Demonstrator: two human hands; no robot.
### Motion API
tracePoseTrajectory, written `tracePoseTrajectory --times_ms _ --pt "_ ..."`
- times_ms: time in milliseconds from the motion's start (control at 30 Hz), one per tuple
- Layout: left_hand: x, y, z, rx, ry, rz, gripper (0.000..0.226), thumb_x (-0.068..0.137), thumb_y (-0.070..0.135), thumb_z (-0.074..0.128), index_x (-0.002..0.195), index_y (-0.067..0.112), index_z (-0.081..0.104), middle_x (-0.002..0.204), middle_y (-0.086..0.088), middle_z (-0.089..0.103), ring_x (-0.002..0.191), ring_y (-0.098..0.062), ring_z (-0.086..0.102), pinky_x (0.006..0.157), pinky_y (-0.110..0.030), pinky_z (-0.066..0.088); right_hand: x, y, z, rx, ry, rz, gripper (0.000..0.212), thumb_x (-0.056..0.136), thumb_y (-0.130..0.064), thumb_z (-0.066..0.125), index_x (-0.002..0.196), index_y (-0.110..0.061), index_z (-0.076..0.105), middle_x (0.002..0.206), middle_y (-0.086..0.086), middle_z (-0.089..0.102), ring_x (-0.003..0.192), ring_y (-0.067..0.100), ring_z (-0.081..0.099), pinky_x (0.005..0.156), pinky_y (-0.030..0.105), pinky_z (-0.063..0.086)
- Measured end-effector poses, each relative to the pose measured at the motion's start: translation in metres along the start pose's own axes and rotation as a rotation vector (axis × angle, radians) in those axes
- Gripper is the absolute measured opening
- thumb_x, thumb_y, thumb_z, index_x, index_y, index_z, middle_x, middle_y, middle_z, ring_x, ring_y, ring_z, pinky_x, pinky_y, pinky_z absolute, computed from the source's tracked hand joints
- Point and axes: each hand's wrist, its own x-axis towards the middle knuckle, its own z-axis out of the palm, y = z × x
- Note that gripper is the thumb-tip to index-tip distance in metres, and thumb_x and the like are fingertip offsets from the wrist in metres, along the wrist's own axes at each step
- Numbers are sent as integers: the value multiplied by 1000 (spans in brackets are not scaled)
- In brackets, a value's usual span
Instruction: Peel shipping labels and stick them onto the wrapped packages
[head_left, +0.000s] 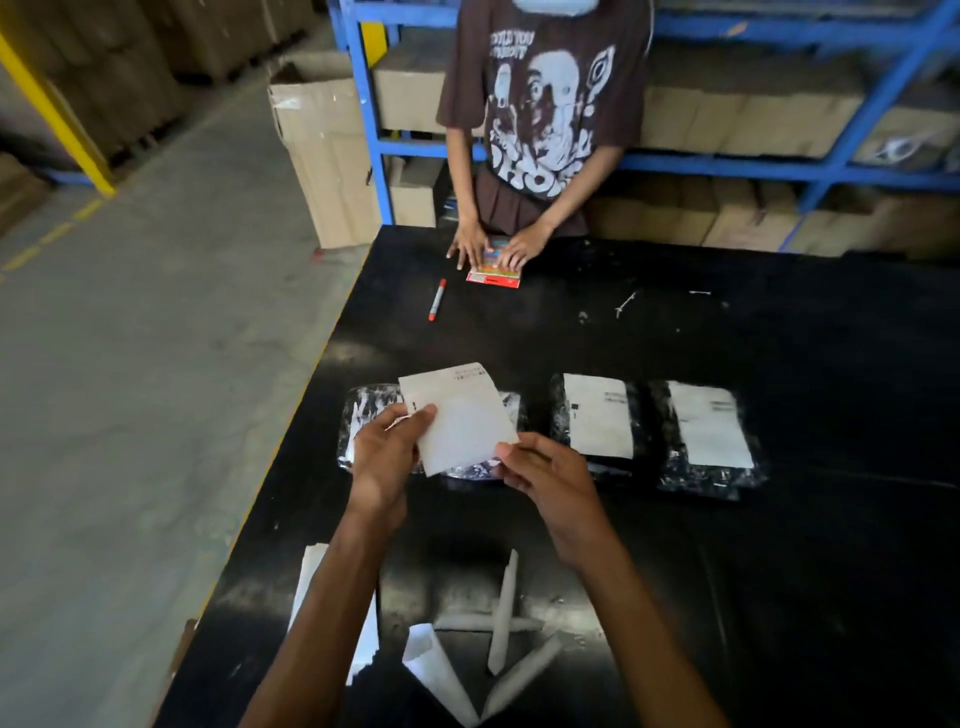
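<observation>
Both hands pinch the white rectangular paper shipping label (460, 418): left hand (383, 460) at its left edge, right hand (545, 473) at its lower-right corner. Directly beneath lies the unlabelled black plastic-wrapped package (363, 415) on the black desk (779, 571), long axis across the frame.

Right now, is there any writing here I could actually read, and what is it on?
None reads clearly.
Held label: small print along the top edge, blurred.
Two stuck labels: dark marks, too small.
T-shirt: white lettering, distorted, unreadable.
Colourful packet: print too small.
Red marker: no legible text.
</observation>
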Motion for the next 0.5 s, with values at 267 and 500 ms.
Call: tracePoseTrajectory --times_ms 267,500 --pt "0 1 22 -73 -63 -46 18 93 12 68 109 4 66 99 -8 77 87 -20 72 59 -24 57 -1 -11 -11 45 -13 -48 6 89 -9 70 94 -9 73 93 10 78 85 18 70 92 35 55" --pt "-2 -17 23 82 -228 -201 26 96 23 63 108 0 66 75 -11 67 59 -21 64 57 -29 50 -3 -16 -14 36 -34 -124 12 88 -7 69 100 -5 70 91 3 78 86 12 72 81 22 56"
